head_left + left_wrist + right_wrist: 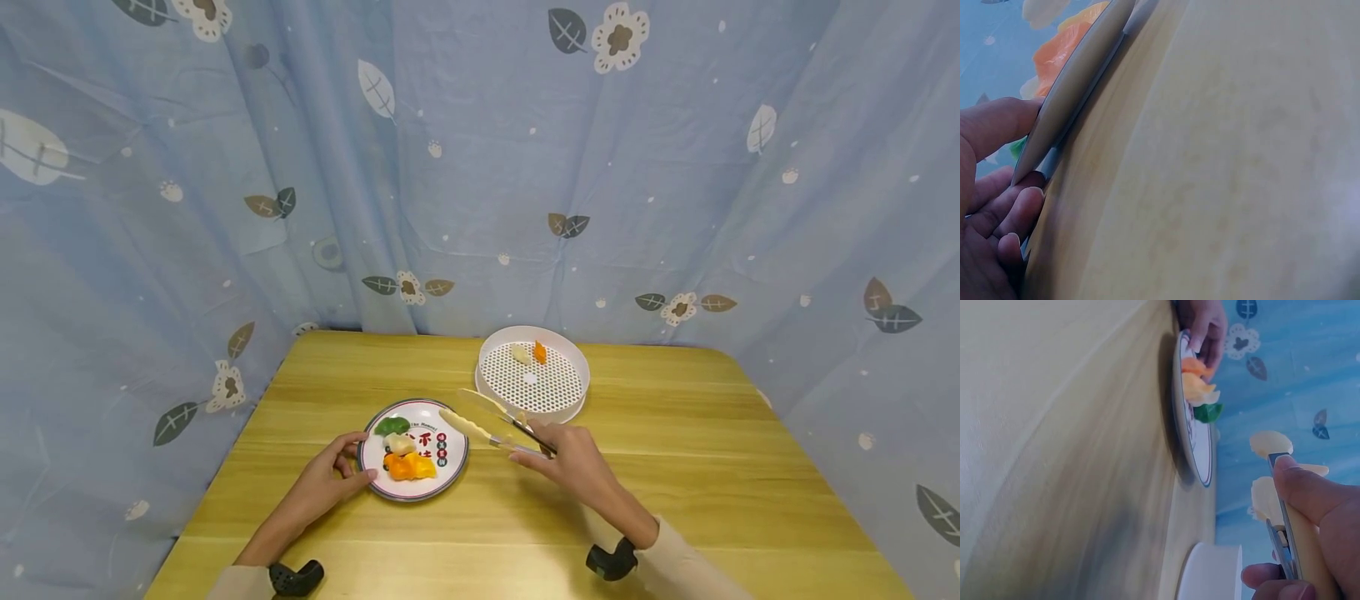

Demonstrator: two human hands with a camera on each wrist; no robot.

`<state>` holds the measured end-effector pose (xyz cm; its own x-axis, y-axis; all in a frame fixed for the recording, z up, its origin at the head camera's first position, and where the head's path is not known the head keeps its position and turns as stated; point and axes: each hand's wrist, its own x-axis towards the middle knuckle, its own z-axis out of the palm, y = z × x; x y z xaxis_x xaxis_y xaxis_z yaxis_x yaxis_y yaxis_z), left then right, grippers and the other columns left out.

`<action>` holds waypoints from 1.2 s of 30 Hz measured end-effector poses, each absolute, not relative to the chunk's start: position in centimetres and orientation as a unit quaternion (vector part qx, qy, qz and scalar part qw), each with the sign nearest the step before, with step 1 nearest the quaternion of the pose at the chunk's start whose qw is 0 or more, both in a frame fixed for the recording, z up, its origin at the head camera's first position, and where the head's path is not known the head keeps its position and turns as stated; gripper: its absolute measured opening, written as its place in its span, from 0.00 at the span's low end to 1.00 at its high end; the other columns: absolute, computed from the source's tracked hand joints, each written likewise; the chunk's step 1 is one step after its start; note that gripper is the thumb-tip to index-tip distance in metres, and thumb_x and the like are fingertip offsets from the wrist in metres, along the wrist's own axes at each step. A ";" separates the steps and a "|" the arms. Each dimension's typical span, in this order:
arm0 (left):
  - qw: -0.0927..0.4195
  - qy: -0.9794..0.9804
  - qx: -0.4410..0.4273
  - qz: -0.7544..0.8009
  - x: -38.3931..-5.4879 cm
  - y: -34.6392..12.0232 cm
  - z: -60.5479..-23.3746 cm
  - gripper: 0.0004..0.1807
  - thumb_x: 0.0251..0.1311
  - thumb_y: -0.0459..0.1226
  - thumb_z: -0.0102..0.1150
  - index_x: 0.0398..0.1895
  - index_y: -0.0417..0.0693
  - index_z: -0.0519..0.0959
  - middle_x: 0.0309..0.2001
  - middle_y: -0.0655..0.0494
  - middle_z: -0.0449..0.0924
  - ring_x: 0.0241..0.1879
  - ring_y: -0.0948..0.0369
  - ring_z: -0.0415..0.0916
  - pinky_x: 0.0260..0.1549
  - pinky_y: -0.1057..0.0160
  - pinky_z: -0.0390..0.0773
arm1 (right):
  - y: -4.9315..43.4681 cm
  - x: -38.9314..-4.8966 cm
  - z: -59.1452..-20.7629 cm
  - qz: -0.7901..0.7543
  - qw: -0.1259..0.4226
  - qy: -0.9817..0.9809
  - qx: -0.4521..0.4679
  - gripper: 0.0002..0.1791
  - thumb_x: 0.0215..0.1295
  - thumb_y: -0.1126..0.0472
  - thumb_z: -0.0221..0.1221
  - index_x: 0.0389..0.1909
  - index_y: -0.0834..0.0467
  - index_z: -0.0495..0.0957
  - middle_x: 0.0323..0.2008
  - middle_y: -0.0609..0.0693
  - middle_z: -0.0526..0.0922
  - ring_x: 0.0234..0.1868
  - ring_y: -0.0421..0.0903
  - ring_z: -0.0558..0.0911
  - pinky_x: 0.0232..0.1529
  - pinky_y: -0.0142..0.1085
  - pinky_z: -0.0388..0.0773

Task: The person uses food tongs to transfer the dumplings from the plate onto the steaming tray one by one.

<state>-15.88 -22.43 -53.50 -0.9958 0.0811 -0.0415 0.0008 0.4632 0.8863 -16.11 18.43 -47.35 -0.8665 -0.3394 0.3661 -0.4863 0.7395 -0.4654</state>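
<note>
My left hand [330,473] pinches the near-left rim of a round white plate [450,475] with red lettering; in the left wrist view the thumb is on the rim and fingers curl under it. On the plate lie toy-like dumplings: a green dumpling [392,426], a cream dumpling [400,443], an orange dumpling [400,467] and a yellow dumpling [423,465]. My right hand [573,462] grips a pair of tongs [1290,519] with cream tips and metal arms. The tongs' tips stand apart above the plate's right edge, with nothing seen between them.
Behind the tongs stands a round white steamer basket [581,367] with a perforated base. It holds a pale dumpling [521,354] and a small orange dumpling [540,352]. The wooden table [675,467] ends at a blue patterned curtain [480,167].
</note>
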 end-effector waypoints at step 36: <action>0.039 0.852 0.028 0.521 -15.7 -22.5 -53.3 0.34 0.59 0.43 0.76 0.68 0.49 0.72 0.50 0.48 0.74 0.36 0.56 0.69 0.33 0.64 0.70 | 17.0 -14.3 -48.1 0.291 0.064 -0.894 0.336 0.28 0.61 0.40 0.70 0.52 0.57 0.87 0.17 0.43 0.69 0.20 0.29 0.59 0.22 0.25 0.55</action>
